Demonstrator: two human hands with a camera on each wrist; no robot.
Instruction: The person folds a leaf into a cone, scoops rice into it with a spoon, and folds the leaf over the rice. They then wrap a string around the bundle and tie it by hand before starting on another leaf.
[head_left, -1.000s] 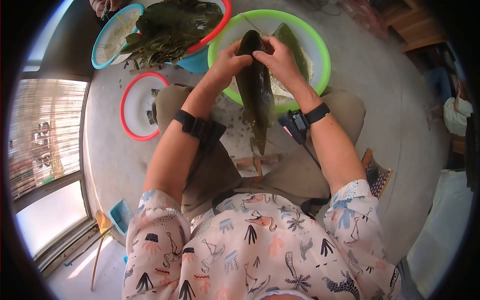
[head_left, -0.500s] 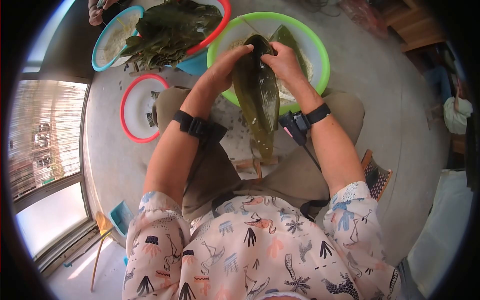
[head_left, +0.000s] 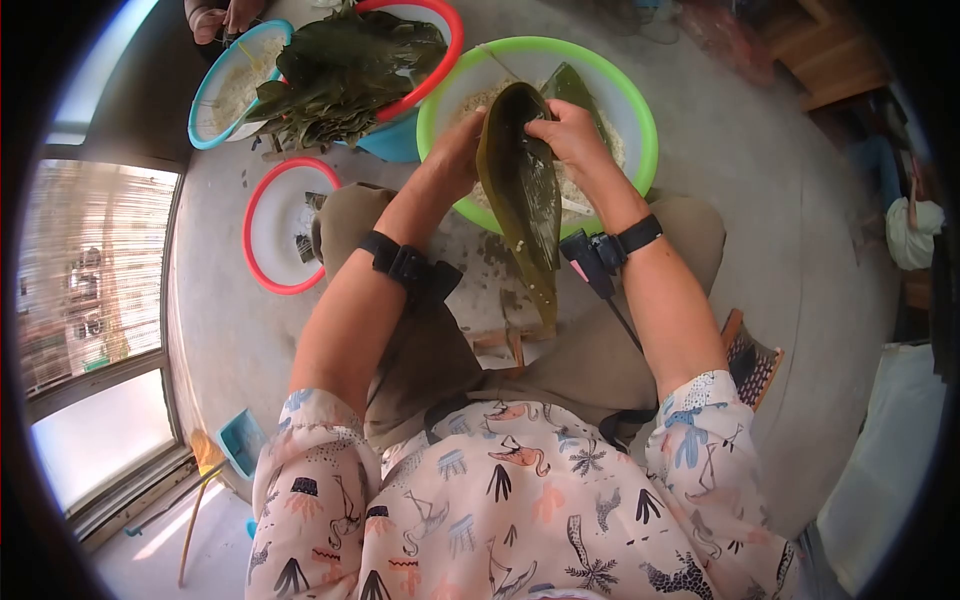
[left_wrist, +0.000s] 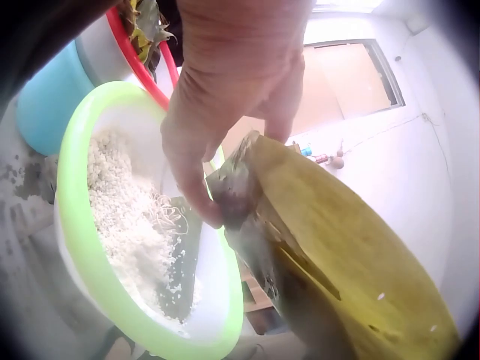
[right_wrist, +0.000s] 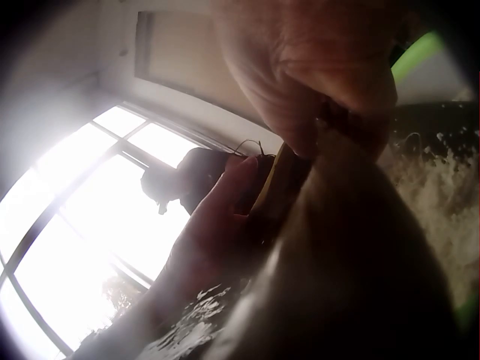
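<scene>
Fingers of my left hand (head_left: 458, 155) and right hand (head_left: 580, 140) are clamping leaves (head_left: 525, 190) across the green-rimmed basin (head_left: 648, 145)'s near edge. I'm apparently aligning them; the next move is calling for steady pinching.

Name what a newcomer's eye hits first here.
Likely the long, glossy green leaves in the person's left grip and right grip, upper centre in the head view. Behind them, the lime-rimmed, round white plastic basin of pale grain. Then the dark-green leaf heap in the red-rimmed, round white basin, upper left.

The left grip (left_wrist: 229, 97) holds a leaf (left_wrist: 337, 232) beside a green-rimmed basin (left_wrist: 73, 195) of white grains (left_wrist: 120, 214).
</scene>
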